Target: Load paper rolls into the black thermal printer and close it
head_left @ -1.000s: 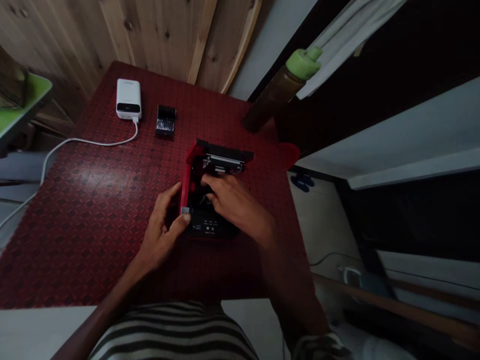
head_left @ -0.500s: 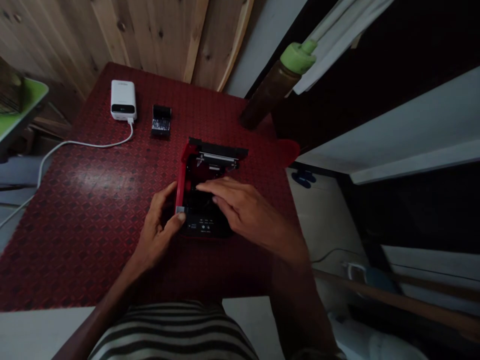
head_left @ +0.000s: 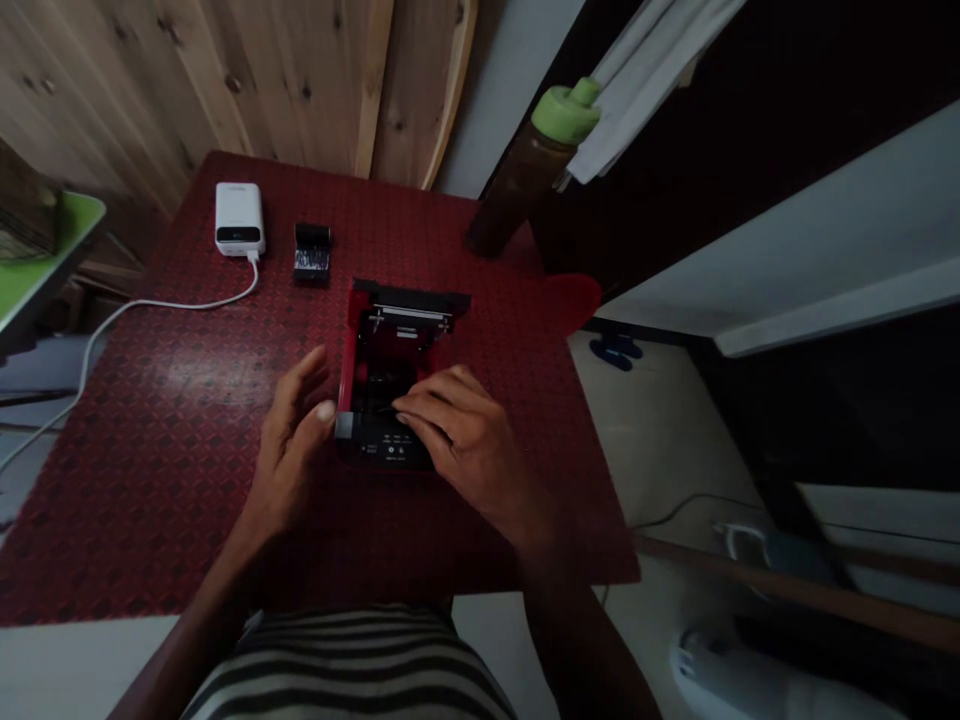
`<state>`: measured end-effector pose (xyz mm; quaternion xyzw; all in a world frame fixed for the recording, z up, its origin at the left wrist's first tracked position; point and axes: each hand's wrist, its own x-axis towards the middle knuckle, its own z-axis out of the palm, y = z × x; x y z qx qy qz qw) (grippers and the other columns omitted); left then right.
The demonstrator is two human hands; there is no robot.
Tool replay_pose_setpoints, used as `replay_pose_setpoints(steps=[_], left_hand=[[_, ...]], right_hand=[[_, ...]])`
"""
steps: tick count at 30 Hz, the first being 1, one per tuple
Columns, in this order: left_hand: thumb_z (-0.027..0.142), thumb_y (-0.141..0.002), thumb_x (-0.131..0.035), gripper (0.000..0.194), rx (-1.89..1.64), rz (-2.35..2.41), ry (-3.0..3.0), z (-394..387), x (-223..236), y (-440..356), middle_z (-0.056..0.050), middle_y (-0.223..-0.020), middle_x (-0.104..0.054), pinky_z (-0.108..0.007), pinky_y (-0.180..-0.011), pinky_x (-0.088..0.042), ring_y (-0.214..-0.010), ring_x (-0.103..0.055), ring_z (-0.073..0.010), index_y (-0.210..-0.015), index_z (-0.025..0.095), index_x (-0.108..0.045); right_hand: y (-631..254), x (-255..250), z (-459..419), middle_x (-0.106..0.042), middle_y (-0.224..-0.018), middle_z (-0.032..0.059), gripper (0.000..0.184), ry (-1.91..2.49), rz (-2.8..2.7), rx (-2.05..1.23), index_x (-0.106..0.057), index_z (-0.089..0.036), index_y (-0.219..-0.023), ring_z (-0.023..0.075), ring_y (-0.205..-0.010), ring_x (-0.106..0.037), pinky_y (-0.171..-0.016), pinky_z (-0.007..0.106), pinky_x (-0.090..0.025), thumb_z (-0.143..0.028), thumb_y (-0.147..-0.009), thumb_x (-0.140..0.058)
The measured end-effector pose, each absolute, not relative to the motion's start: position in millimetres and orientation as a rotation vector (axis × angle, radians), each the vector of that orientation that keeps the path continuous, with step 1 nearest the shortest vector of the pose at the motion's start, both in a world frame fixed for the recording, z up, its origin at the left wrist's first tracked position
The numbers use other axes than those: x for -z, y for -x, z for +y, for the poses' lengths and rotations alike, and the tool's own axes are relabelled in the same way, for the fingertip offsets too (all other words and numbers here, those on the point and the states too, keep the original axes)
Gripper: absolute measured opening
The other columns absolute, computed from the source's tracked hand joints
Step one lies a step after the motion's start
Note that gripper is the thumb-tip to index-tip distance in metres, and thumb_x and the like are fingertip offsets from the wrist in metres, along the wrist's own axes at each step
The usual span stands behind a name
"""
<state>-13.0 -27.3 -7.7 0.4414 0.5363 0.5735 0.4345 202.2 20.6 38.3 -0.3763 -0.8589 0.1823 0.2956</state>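
A red and black printer-like device [head_left: 390,456] stands on the table with its lid [head_left: 416,305] raised and its dark inside exposed. Buttons and small white markings show on its front panel. My right hand [head_left: 457,425] reaches over the right side, thumb and fingers pinched together just above the front of the opening. Whatever those fingertips hold, if anything, is too dark to make out. My left hand [head_left: 296,435] is beside the device's front left corner, fingers apart and holding nothing. Farther back lies a small black roll with a shiny strip [head_left: 312,252].
A white power bank [head_left: 239,217] with a plugged-in white cable [head_left: 187,304] lies at the back left. Toward the back right stands a brown bottle with a green cap [head_left: 536,160]. The red patterned table [head_left: 187,480] ends in front of my striped shirt.
My right hand has drawn back from deep in the opening to its front edge, fingers now pinched. My left hand has come off the device's left side. The view has shifted slightly.
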Motion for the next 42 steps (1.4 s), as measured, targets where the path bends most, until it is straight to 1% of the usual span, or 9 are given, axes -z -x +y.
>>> replay_pose_setpoints(steps=[6,10,13,17,20,23,34,38,42], left_hand=[[0.064,-0.105,-0.067,0.055,-1.546,1.406,-1.341,41,-21,14,-0.012,-0.154,-0.07,-0.051,-0.122,-0.049,-0.144,-0.064,-0.033,-0.145,0.026,-0.074],[0.068,-0.103,-0.067,0.047,-1.55,1.395,-1.323,81,-30,10,-0.006,-0.099,-0.079,-0.04,-0.099,-0.057,-0.103,-0.073,-0.0247,-0.092,0.023,-0.079],[0.055,-0.097,-0.077,0.04,-1.59,1.361,-1.279,88,-32,9,-0.003,-0.084,-0.074,-0.036,-0.096,-0.056,-0.096,-0.071,-0.0221,-0.073,0.024,-0.069],[0.041,-0.089,-0.082,0.018,-1.522,1.353,-1.226,70,-32,12,-0.004,-0.106,-0.08,-0.038,-0.103,-0.055,-0.111,-0.072,-0.0245,-0.091,0.024,-0.079],[0.044,-0.085,-0.087,0.039,-1.454,1.327,-1.088,49,-28,13,-0.006,-0.124,-0.081,-0.042,-0.11,-0.056,-0.121,-0.073,-0.0277,-0.119,0.025,-0.08],[0.045,-0.084,-0.089,0.053,-1.412,1.279,-0.969,29,-19,11,-0.009,-0.139,-0.079,-0.048,-0.122,-0.051,-0.137,-0.07,-0.0311,-0.131,0.024,-0.076],[0.046,-0.086,-0.088,0.066,-1.27,1.316,-0.871,-4,4,7,-0.011,-0.15,-0.075,-0.05,-0.121,-0.054,-0.143,-0.069,-0.0348,-0.144,0.022,-0.07],[0.046,-0.089,-0.087,0.065,-1.256,1.309,-0.874,-5,4,8,-0.011,-0.152,-0.074,-0.05,-0.121,-0.056,-0.145,-0.068,-0.0356,-0.146,0.023,-0.07],[0.046,-0.09,-0.087,0.066,-1.23,1.304,-0.899,-6,1,9,-0.013,-0.156,-0.072,-0.05,-0.121,-0.055,-0.147,-0.066,-0.0366,-0.149,0.022,-0.069]], right_hand=[[-193,-47,23,-0.085,-0.106,0.0069,0.017,1.242,-2.439,-0.552,-0.079,-0.019,-0.102,0.0247,-0.105,-0.074,-0.095,0.04,-0.046,-0.011,-0.111,-0.066],[-184,-53,33,-0.084,-0.101,0.0069,0.015,1.338,-2.527,-0.578,-0.079,-0.017,-0.102,0.0241,-0.1,-0.074,-0.092,0.039,-0.043,-0.012,-0.111,-0.067],[-183,-54,33,-0.083,-0.099,0.0055,0.017,1.295,-2.535,-0.51,-0.079,-0.018,-0.1,0.0238,-0.1,-0.072,-0.09,0.038,-0.044,-0.01,-0.11,-0.067],[-187,-48,17,-0.082,-0.102,0.0049,0.019,1.124,-2.469,-0.342,-0.081,-0.019,-0.101,0.0228,-0.103,-0.07,-0.091,0.037,-0.05,-0.008,-0.109,-0.068],[-188,-40,0,-0.081,-0.095,0.0041,0.021,1.065,-2.367,-0.159,-0.083,-0.019,-0.107,0.0217,-0.095,-0.069,-0.085,0.037,-0.054,-0.008,-0.11,-0.065],[-185,-34,-14,-0.083,-0.1,0.0062,0.021,1.041,-2.248,-0.002,-0.084,-0.017,-0.112,0.0227,-0.1,-0.071,-0.086,0.038,-0.057,-0.008,-0.11,-0.065],[-193,-30,-21,-0.086,-0.115,0.0086,0.02,1.048,-2.131,-0.154,-0.08,-0.02,-0.127,0.0254,-0.107,-0.076,-0.096,0.044,-0.064,-0.018,-0.111,-0.068],[-202,-29,-16,-0.085,-0.132,0.0108,0.029,1.132,-2.042,-0.19,-0.074,-0.021,-0.138,0.0279,-0.12,-0.077,-0.106,0.049,-0.062,-0.023,-0.109,-0.072],[-207,-23,-16,-0.085,-0.132,0.0106,0.033,1.189,-2.067,-0.199,-0.072,-0.02,-0.141,0.0288,-0.124,-0.077,-0.11,0.049,-0.059,-0.028,-0.109,-0.074]])
